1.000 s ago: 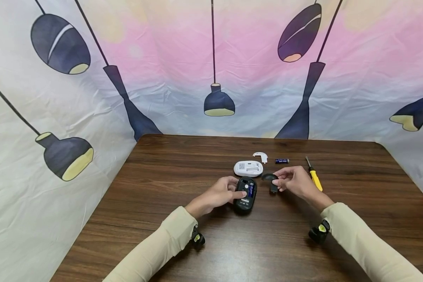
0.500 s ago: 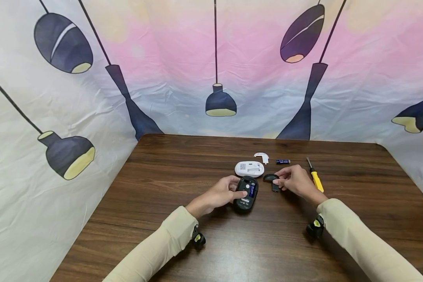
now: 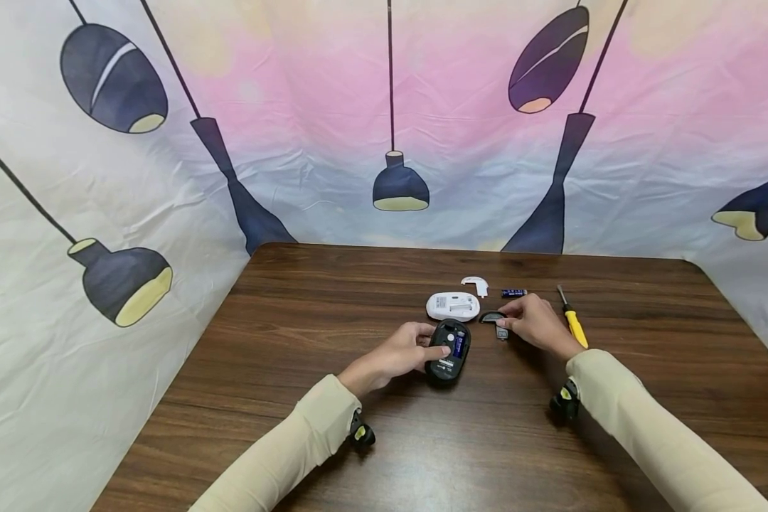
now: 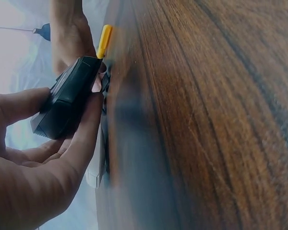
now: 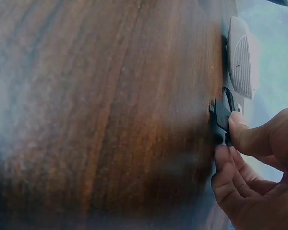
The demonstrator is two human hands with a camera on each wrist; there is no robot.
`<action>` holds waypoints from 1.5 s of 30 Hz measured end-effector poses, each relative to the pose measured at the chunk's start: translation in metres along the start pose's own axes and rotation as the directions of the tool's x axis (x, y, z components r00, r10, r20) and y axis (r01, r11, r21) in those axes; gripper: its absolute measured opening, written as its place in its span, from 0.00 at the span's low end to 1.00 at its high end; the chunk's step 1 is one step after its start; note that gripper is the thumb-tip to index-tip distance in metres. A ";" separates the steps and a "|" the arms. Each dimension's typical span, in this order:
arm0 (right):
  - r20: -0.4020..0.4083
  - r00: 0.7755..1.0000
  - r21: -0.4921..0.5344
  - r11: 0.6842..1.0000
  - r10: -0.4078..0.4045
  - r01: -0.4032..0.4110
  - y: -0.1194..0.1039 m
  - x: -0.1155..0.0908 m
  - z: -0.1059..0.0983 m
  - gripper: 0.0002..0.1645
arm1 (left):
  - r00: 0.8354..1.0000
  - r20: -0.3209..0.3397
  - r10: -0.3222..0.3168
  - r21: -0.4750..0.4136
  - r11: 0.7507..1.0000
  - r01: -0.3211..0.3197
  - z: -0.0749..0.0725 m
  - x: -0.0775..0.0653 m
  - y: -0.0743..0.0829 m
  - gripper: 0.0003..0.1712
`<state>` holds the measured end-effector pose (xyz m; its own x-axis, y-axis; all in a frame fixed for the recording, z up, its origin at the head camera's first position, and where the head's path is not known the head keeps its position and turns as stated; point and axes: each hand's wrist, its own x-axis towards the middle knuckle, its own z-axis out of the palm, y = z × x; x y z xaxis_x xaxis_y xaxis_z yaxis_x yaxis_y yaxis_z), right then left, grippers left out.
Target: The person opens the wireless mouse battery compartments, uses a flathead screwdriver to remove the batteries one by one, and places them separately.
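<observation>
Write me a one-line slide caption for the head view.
The left hand grips an upturned black mouse, battery exposed, while the right hand pinches a black cover near a white mouse.

Your head camera looked forward and down; your wrist cameras (image 3: 362,432) skimmed the table (image 3: 333,306) closely; head and right wrist shared the white mouse (image 3: 451,306).

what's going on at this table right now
A person's left hand holds a black mouse underside up, a blue battery in its open slot. The right hand pinches a black cover, which is off the mouse. Beyond them lie a white mouse, also underside up, its white cover apart from it, and a loose battery. A yellow-handled screwdriver lies untouched beyond the right hand.
</observation>
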<state>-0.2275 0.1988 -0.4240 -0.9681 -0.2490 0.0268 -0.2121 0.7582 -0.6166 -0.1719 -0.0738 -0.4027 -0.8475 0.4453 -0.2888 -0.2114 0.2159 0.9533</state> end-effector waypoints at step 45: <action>-0.085 0.995 -0.054 0.996 0.060 -0.064 -0.004 -0.020 -0.064 0.12 | 1.000 -0.003 -0.008 -0.089 0.996 0.008 -0.004 0.003 -0.002 0.31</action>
<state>-0.2159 0.2399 -0.3716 -0.9869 -0.1510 0.0573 -0.1563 0.8040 -0.5737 -0.1758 -0.0766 -0.4045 -0.8474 0.4405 -0.2965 -0.2607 0.1413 0.9550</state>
